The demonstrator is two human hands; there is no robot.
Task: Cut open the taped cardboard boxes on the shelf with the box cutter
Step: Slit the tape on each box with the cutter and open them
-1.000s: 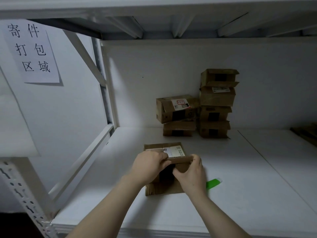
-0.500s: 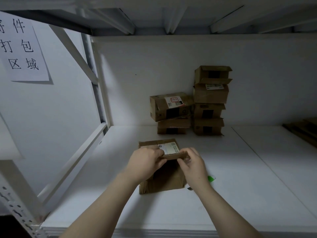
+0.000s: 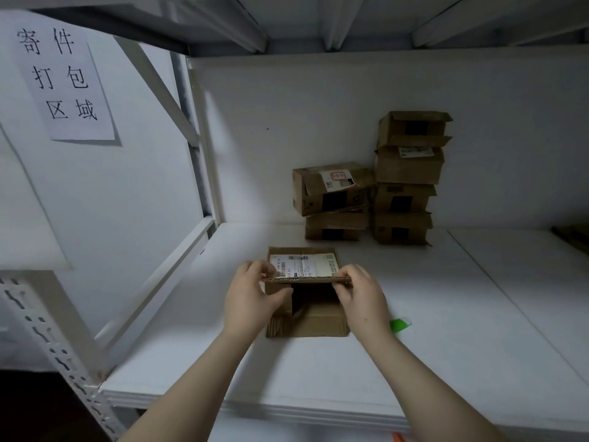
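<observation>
A small cardboard box (image 3: 318,323) sits on the white shelf (image 3: 446,330) in front of me, its top open and dark inside. My left hand (image 3: 251,295) and my right hand (image 3: 363,295) each pinch an end of the far flap (image 3: 306,265), which carries a white shipping label and is lifted up. The green box cutter (image 3: 400,324) lies on the shelf just right of the box, mostly hidden behind my right wrist. No hand touches it.
Two stacks of taped cardboard boxes (image 3: 404,180) stand against the back wall, the left stack (image 3: 331,199) lower. A paper sign (image 3: 60,78) hangs on the left panel. A slanted white brace (image 3: 159,282) borders the shelf's left side. Flat cardboard (image 3: 573,237) lies at far right.
Both hands have pulled the labelled flap up and back, so the box's dark interior now shows. The camera view shifted slightly. The box cutter stayed on the shelf.
</observation>
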